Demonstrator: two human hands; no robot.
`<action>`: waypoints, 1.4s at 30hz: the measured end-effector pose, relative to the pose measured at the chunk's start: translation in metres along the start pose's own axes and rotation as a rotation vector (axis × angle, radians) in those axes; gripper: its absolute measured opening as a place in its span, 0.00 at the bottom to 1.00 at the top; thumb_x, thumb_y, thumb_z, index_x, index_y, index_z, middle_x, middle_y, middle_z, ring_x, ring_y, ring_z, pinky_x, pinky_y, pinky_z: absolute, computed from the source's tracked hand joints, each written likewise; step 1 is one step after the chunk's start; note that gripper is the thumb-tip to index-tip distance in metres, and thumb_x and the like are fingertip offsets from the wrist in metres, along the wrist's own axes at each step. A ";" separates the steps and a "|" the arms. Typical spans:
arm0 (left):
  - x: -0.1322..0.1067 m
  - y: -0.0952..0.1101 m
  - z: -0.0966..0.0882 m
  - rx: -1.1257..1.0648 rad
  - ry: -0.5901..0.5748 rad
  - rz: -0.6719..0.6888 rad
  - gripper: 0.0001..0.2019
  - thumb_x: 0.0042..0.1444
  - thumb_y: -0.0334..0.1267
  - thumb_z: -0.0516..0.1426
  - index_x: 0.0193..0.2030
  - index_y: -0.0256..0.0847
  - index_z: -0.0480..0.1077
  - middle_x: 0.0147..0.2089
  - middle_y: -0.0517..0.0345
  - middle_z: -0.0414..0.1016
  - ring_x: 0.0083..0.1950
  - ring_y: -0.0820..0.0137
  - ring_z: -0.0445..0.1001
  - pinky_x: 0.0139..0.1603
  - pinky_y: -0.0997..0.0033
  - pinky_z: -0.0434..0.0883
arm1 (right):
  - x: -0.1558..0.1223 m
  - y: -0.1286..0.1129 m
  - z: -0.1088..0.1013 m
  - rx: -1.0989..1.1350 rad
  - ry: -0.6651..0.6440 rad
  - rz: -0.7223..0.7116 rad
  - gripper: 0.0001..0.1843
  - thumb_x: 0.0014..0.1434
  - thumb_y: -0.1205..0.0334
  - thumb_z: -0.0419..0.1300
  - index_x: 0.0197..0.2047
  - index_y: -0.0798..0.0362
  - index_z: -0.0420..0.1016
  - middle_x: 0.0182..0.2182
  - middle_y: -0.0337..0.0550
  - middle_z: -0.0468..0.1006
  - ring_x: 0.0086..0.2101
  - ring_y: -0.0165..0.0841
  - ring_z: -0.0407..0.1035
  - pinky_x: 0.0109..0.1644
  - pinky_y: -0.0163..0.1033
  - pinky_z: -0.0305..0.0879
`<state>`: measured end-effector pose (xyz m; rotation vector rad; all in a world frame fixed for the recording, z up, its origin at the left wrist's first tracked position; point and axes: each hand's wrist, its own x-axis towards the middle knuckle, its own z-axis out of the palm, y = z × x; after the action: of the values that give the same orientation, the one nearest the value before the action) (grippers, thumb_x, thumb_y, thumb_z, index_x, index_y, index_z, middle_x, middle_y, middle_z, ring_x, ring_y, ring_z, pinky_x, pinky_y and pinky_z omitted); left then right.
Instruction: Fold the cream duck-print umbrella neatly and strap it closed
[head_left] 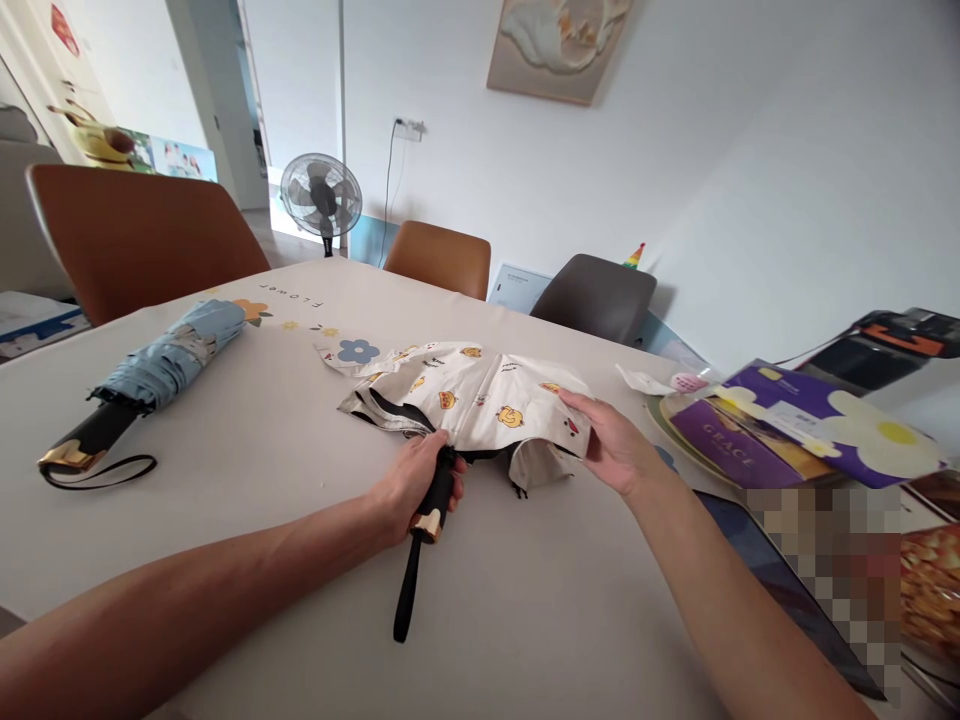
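While the head view looks down, we see the left hand point(409, 485) at frame centre, closed tight around the black handle point(441, 490) of a cream folding umbrella with cartoon prints point(465, 395), loose on the cream-clothed table point(300, 540). Its black wrist strap point(407, 595) trails toward the bottom edge. The right hand point(611, 440), right of centre, has its fingers stretched over the canopy's edge; whether the thumb pinches we cannot tell. A folded light-blue umbrella point(161, 370) lies at the left, purple flower-print boxes point(787, 420) at the right.

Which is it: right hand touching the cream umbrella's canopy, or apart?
Touching. Head view: the right hand grips the cream umbrella by its fabric edge.
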<state>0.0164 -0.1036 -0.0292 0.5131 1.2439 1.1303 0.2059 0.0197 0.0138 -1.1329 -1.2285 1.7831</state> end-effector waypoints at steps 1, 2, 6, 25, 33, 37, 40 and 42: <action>0.000 0.000 0.000 -0.006 0.002 0.003 0.14 0.57 0.48 0.46 0.30 0.38 0.59 0.21 0.58 0.68 0.15 0.76 0.63 0.17 0.76 0.61 | -0.001 -0.001 0.001 0.014 0.000 -0.001 0.12 0.54 0.63 0.60 0.43 0.53 0.75 0.38 0.45 0.79 0.35 0.34 0.74 0.34 0.34 0.72; -0.001 0.000 0.000 -0.010 0.001 0.003 0.14 0.57 0.48 0.47 0.30 0.38 0.59 0.21 0.58 0.68 0.15 0.76 0.63 0.17 0.76 0.61 | -0.001 -0.001 0.002 0.027 0.003 -0.001 0.12 0.54 0.63 0.59 0.43 0.53 0.75 0.38 0.44 0.79 0.34 0.34 0.74 0.34 0.34 0.72; 0.001 -0.003 -0.002 -0.032 -0.008 0.011 0.14 0.57 0.48 0.48 0.31 0.38 0.60 0.23 0.57 0.69 0.16 0.76 0.64 0.18 0.75 0.63 | -0.004 -0.003 0.005 0.055 0.027 -0.010 0.10 0.56 0.64 0.57 0.41 0.52 0.75 0.35 0.43 0.79 0.33 0.34 0.74 0.35 0.36 0.73; 0.001 -0.001 -0.002 -0.041 -0.029 0.016 0.14 0.57 0.47 0.47 0.30 0.38 0.61 0.25 0.57 0.70 0.16 0.76 0.64 0.18 0.76 0.62 | -0.003 -0.012 0.051 0.340 -0.065 -0.158 0.04 0.58 0.65 0.54 0.36 0.51 0.70 0.36 0.39 0.77 0.39 0.35 0.71 0.41 0.44 0.72; 0.009 -0.003 -0.006 -0.151 -0.153 -0.149 0.16 0.56 0.48 0.48 0.32 0.35 0.65 0.27 0.54 0.70 0.22 0.75 0.67 0.23 0.75 0.66 | 0.014 -0.005 0.093 0.366 -0.083 -0.281 0.03 0.57 0.62 0.56 0.32 0.51 0.68 0.30 0.37 0.74 0.32 0.31 0.70 0.34 0.36 0.70; 0.007 0.000 -0.007 -0.286 -0.301 -0.211 0.14 0.56 0.43 0.48 0.34 0.35 0.67 0.29 0.52 0.71 0.24 0.74 0.68 0.25 0.75 0.67 | 0.013 -0.003 0.106 0.366 -0.123 -0.398 0.04 0.55 0.61 0.58 0.31 0.52 0.69 0.29 0.37 0.75 0.32 0.31 0.70 0.34 0.35 0.70; 0.002 0.004 -0.005 -0.344 -0.416 -0.248 0.13 0.55 0.41 0.46 0.33 0.34 0.66 0.30 0.52 0.71 0.23 0.74 0.67 0.22 0.76 0.66 | 0.013 0.001 0.114 0.329 -0.157 -0.445 0.05 0.54 0.61 0.59 0.31 0.53 0.70 0.26 0.37 0.75 0.29 0.29 0.70 0.32 0.34 0.69; -0.001 0.006 -0.003 -0.300 -0.437 -0.305 0.14 0.55 0.42 0.44 0.31 0.34 0.65 0.28 0.52 0.71 0.21 0.75 0.65 0.19 0.77 0.63 | 0.016 0.009 0.119 0.312 -0.172 -0.400 0.03 0.52 0.63 0.60 0.32 0.53 0.70 0.26 0.36 0.75 0.28 0.29 0.70 0.30 0.33 0.69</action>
<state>0.0110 -0.1031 -0.0248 0.3072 0.7269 0.8658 0.0899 -0.0103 0.0219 -0.5238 -1.1283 1.7067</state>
